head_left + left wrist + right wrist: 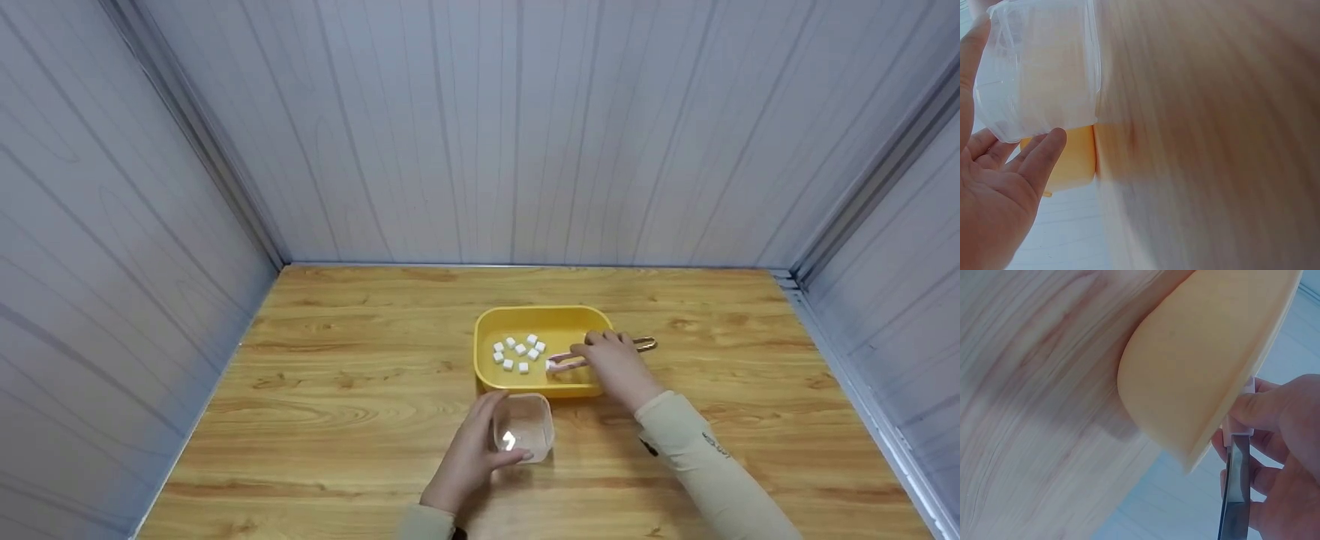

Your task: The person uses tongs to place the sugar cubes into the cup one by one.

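My right hand [616, 367] holds a pair of metal tongs [646, 343] with pale pink arms over the right side of a yellow basin [480, 330]. The tong tips are at a white cube [550, 364] inside it. Several more white cubes [520, 349] lie loose on the basin's floor, left of the tips. In front of the basin, my left hand [472, 450] grips a small clear plastic container [541, 427] from its left side, thumb at the near edge and fingers at the far one. In the right wrist view, thumb and fingers pinch the tongs [1235, 478] beside the basin's rim.
The wood-grain table [337, 420] carries the basin and the container, which stand close together. Pale panelled walls [480, 150] rise at the back and on both sides. A metal rail [862, 390] runs along the table's right edge.
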{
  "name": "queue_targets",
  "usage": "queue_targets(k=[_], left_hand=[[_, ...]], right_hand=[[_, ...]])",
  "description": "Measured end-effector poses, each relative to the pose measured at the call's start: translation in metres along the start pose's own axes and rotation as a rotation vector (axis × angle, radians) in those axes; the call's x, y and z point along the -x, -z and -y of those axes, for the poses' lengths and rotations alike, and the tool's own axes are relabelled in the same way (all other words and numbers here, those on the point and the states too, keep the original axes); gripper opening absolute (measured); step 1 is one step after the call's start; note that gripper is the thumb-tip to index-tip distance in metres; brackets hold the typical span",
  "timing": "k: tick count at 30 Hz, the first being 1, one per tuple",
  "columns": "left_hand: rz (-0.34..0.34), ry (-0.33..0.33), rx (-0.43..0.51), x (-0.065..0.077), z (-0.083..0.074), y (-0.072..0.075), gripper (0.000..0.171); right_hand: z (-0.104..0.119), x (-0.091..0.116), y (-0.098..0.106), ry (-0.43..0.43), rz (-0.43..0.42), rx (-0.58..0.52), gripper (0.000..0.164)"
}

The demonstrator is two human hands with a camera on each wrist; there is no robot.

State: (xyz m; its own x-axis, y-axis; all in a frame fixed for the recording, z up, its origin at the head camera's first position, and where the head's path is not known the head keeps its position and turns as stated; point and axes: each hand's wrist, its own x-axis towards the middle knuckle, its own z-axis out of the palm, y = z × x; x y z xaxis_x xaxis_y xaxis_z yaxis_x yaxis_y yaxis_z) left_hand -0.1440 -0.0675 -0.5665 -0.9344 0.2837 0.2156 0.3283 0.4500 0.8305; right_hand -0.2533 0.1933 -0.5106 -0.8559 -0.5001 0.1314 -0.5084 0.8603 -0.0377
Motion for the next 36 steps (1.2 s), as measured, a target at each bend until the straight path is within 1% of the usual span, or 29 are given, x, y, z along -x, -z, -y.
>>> queue_targets(k=[8, 15, 19, 23, 30, 36], left_hand=[[0.014, 0.011, 0.011, -0.001, 0.000, 0.000, 0.093], [0.003, 0.007, 0.032, -0.001, -0.001, 0.000, 0.093], [0.002, 0.011, 0.041, -0.001, 0.000, 0.000, 0.094], [0.002, 0.020, 0.035, -0.001, -0.001, 0.000, 0.094], [0.005, 0.021, 0.026, 0.000, 0.000, -0.001, 0.094], [0.004, -0.001, -0.011, -0.001, 0.002, -0.001, 0.092]], right_hand=[[0.000, 0.004, 0.010, -0.019, -0.014, -0.013, 0.037], [0.001, 0.007, 0.019, -0.035, -0.019, -0.027, 0.038], [0.003, 0.009, 0.025, -0.019, -0.036, -0.023, 0.040], [0.006, 0.012, 0.030, 0.008, -0.073, -0.021, 0.040], [0.015, 0.018, 0.040, 0.042, -0.118, -0.024, 0.043], [0.024, 0.021, 0.047, 0.088, -0.156, -0.028, 0.043]])
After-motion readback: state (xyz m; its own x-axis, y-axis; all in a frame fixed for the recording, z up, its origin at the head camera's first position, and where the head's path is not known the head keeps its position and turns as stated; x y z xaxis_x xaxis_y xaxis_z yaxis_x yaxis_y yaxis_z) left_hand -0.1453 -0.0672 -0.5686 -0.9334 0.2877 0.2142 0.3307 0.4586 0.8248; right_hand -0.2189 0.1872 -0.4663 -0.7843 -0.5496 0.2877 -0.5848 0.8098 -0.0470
